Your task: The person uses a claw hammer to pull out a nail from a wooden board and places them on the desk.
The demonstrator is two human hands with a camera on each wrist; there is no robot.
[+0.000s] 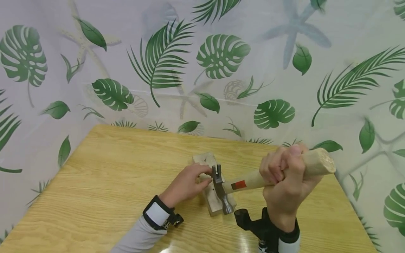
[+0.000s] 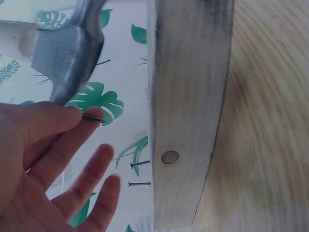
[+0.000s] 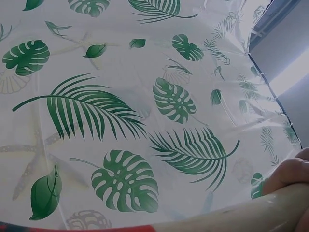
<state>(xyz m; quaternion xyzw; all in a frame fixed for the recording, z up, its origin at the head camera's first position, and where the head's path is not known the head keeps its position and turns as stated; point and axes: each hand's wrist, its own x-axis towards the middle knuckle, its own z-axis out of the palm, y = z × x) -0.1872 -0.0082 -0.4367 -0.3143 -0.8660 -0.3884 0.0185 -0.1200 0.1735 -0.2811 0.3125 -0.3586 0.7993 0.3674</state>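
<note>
My right hand (image 1: 286,179) grips the pale wooden handle of a claw hammer (image 1: 253,180), with a red and black label near the head. The steel head hangs over a wooden block (image 1: 211,203), claw toward the far side. My left hand (image 1: 185,182) is beside the block, thumb and forefinger close to the claw. In the left wrist view, that hand pinches a nail (image 2: 92,118), its other fingers spread, with the hammer head (image 2: 63,53) just above the thumb. Two nails (image 2: 140,184) stand out of the block's face. The right wrist view shows part of the handle (image 3: 231,217).
The block lies on a yellow wood-grain table (image 1: 126,168). A leaf-patterned curtain (image 1: 177,116) hangs along the table's back edge and down both sides. A round mark (image 2: 170,157) shows on the block's side. Camera straps (image 1: 157,212) circle both wrists.
</note>
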